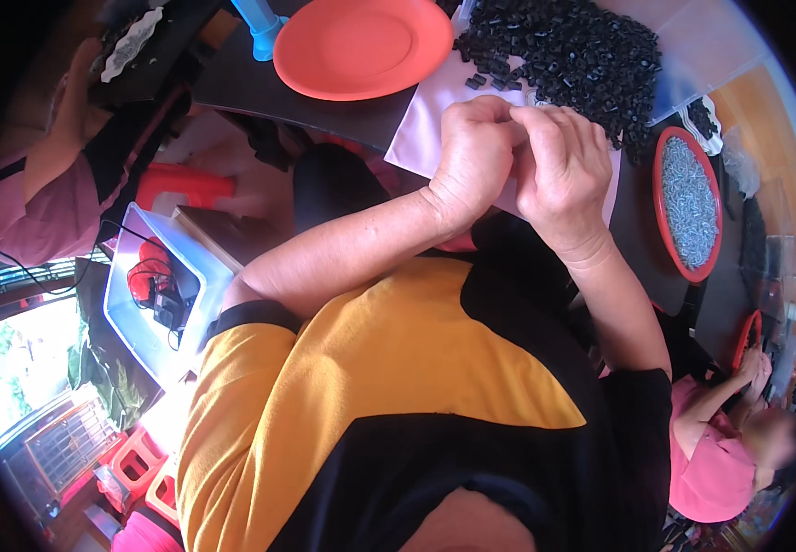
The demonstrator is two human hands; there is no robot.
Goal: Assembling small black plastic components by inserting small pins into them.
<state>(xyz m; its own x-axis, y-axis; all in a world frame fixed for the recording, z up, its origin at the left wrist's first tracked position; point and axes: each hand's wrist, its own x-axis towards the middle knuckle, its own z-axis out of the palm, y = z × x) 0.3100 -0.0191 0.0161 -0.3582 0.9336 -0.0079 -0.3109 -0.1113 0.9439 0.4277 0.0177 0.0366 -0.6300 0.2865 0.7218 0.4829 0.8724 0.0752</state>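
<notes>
My left hand [476,152] and my right hand [564,170] meet over a pale pink cloth [426,120] at the table's near side. Fingers of both are curled and pinched together at the tips; whatever they hold is too small or hidden to make out. Just beyond them spreads a heap of small black plastic parts [568,55], some loose ones lying on the cloth. To the right of my hands stands a red oval basket [660,216] full of small silvery screws [690,202].
An orange-red plate [352,46] lies at the far left of the table, next to a light blue stand [265,32]. A clear plastic bin [711,55] is at the far right. On my left sits a white tub [117,304] with cords. Co-workers sit left and right.
</notes>
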